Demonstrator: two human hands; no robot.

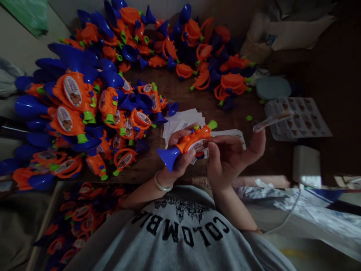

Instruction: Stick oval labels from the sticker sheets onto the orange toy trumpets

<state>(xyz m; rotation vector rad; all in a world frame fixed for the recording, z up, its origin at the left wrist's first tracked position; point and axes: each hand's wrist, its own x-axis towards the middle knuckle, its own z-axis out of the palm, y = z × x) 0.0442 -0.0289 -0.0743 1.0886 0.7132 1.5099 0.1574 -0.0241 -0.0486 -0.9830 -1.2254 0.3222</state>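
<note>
My left hand (pixel 182 163) is wrapped round an orange toy trumpet (pixel 187 143) with a blue bell and a green mouthpiece. The bell points to the lower left. On its near side lies an oval picture sticker (pixel 198 145). My right hand (pixel 225 162) has thumb and forefinger pinched at the right end of that sticker; whether the end is still loose I cannot tell. A second sticker (pixel 272 121) clings to the tip of a raised finger of this hand. Beneath the trumpet are white paper sheets (pixel 183 119).
Many stickered toy trumpets (pixel 73 90) are heaped at the left, and more trumpets (pixel 169 49) lie along the back. Sticker sheets (pixel 306 116) and a pale blue lid (pixel 273 87) are on the right, near a white box with a cable (pixel 307 165). A crate of trumpets (pixel 84 214) stands below left.
</note>
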